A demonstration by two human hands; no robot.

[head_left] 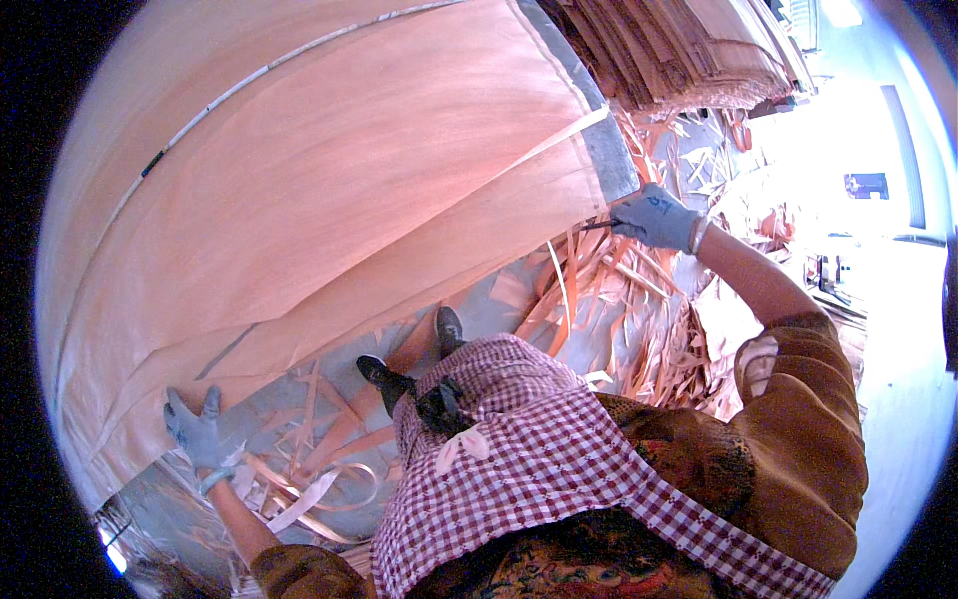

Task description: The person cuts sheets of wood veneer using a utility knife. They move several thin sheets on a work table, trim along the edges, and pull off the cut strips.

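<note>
A wide, pale orange-pink sheet (329, 190), thin like wood veneer, covers the table in front of me. My left hand (195, 429), in a grey-blue glove, lies at its near left edge with the thumb and fingers apart. At the sheet's near right corner, my right hand (659, 216), gloved alike, is closed around a slim dark tool (596, 226). The tool's tip points left along the sheet's edge, and most of its handle is hidden in the glove. A loose narrow strip (559, 138) lies across the sheet's right end.
A long thin pale rod (264, 70) with a dark band curves across the sheet's far side. A grey metal edge (604, 150) borders the table's right end. Stacked sheets (699, 50) stand beyond at the right. Cut strips (639, 290) litter the floor around my feet.
</note>
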